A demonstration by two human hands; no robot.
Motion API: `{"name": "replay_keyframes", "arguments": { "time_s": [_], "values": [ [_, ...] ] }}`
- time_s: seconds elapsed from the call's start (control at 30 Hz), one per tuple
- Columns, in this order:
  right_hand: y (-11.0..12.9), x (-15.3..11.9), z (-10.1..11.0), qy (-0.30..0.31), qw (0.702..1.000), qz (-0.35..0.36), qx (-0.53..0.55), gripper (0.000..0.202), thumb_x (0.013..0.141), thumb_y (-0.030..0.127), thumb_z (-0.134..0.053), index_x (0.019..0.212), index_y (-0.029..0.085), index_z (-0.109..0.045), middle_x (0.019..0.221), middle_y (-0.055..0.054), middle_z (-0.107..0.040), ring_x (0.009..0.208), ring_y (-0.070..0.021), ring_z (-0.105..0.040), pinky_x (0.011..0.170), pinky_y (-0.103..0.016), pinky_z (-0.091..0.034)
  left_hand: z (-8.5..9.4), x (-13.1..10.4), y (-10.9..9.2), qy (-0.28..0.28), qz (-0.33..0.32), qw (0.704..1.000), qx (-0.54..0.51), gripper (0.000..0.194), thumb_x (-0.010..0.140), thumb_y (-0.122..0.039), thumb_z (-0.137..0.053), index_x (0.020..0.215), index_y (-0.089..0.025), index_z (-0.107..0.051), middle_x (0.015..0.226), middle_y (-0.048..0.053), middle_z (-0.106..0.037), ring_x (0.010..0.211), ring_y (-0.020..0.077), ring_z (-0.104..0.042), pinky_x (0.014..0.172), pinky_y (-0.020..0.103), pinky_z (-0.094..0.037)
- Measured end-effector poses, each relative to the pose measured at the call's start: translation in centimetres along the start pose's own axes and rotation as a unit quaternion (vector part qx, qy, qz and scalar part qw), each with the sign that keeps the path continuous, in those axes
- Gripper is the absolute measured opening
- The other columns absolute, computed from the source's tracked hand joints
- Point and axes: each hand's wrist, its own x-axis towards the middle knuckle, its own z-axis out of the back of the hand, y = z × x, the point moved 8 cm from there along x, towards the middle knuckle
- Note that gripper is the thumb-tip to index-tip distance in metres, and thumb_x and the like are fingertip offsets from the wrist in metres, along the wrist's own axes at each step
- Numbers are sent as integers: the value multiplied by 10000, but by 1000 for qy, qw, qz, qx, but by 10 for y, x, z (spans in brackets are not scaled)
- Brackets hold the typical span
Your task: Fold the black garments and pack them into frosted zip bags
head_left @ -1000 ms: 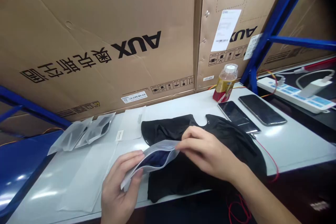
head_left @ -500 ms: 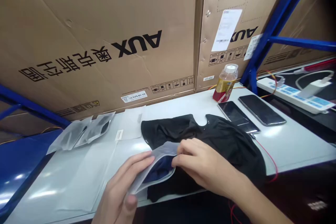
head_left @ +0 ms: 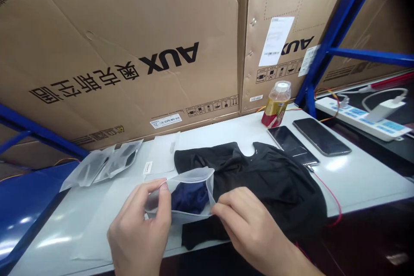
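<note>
A frosted plastic bag (head_left: 194,175) is held with its mouth spread wide above the near edge of the table. Inside it lies a bundle of dark blue fabric (head_left: 190,197). My left hand (head_left: 142,220) pinches the left end of the bag's rim between thumb and fingers. The right end of the rim is pinched by my right hand (head_left: 247,224). Behind and to the right of the bag, a black garment (head_left: 274,185) is spread on the table, partly covered by the bag and my right hand.
Filled frosted bags (head_left: 113,161) and flat bags (head_left: 97,224) lie on the white table (head_left: 54,233) to the left. At the right are two phones (head_left: 321,137), a drink bottle (head_left: 277,103) and a power strip (head_left: 362,118). Large cardboard boxes (head_left: 129,21) stand behind.
My left hand has shifted from lying along the bag's side to pinching its rim. My right hand has come lower and nearer. The bag's mouth is wider, showing more blue fabric.
</note>
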Motion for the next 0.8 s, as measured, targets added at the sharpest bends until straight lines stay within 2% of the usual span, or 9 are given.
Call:
{"name": "replay_keyframes", "arguments": {
  "time_s": [0.13,0.2,0.3,0.37,0.47,0.53,0.67,0.73,0.8],
  "values": [
    [-7,-10,-13,89,995,-50,-8,242,988,7,-498,1038,185,-654,902,-45,-629,763,-192,-510,683,-343,-388,-7,-4,-3,-2,7,1000,-22,148,989,-289,-616,960,-235,-751,1003,30,-791,896,206,-731,847,314,-544],
    [-9,-9,-15,133,989,-71,7,256,991,23,-496,1083,203,-653,920,-38,-624,771,-195,-515,683,-344,-390,-18,-7,-6,56,-21,996,-66,157,1000,-300,-612,978,-247,-759,1025,25,-793,951,208,-743,880,312,-559],
    [-5,2,-12,138,988,-60,21,392,1004,66,-509,1358,221,-578,990,-40,-638,805,-200,-541,710,-350,-412,-34,-16,-7,163,-41,977,-134,168,1012,-347,-613,1039,-278,-764,1074,25,-795,1016,218,-751,891,313,-595],
    [-2,11,-16,138,990,-39,-18,466,982,66,-520,1426,208,-536,983,-45,-636,794,-210,-535,703,-364,-407,-38,-21,-7,200,-48,967,-153,191,1013,-377,-618,1086,-285,-769,1100,36,-796,1036,228,-756,899,318,-616],
    [-6,21,-33,155,982,-35,-99,310,911,22,-527,1151,176,-649,930,-62,-622,782,-230,-520,689,-383,-392,-41,-28,-1,241,-48,956,-161,259,1027,-409,-595,1188,-297,-763,1189,53,-785,1107,244,-750,943,340,-629],
    [-11,26,-38,149,984,-54,-85,225,915,17,-506,986,177,-647,912,-69,-614,794,-233,-524,707,-384,-406,-48,-37,6,293,-59,940,-166,366,1040,-478,-555,1338,-328,-707,1372,64,-719,1276,285,-686,1043,413,-604],
    [-23,32,-22,85,970,-130,185,226,1004,82,-479,1084,207,-649,1002,-50,-613,873,-195,-578,780,-333,-471,-66,-63,26,370,-79,914,-151,865,883,-685,-703,1634,-395,-387,1710,74,-372,1545,422,-394,1143,617,-496],
    [-29,33,-11,40,926,-165,338,205,1027,130,-505,1095,236,-666,1020,-33,-600,909,-172,-597,823,-304,-485,-70,-72,32,370,-71,914,-150,1031,833,-607,-798,1682,-387,-256,1755,85,-254,1560,436,-351,1145,620,-491],
    [-36,33,-5,-7,871,-190,453,135,1040,215,-561,1027,243,-693,988,-23,-586,911,-161,-597,835,-287,-486,-68,-73,34,346,-61,923,-154,976,881,-454,-775,1688,-377,-231,1765,82,-221,1567,416,-347,1166,609,-476]
  ]
}}
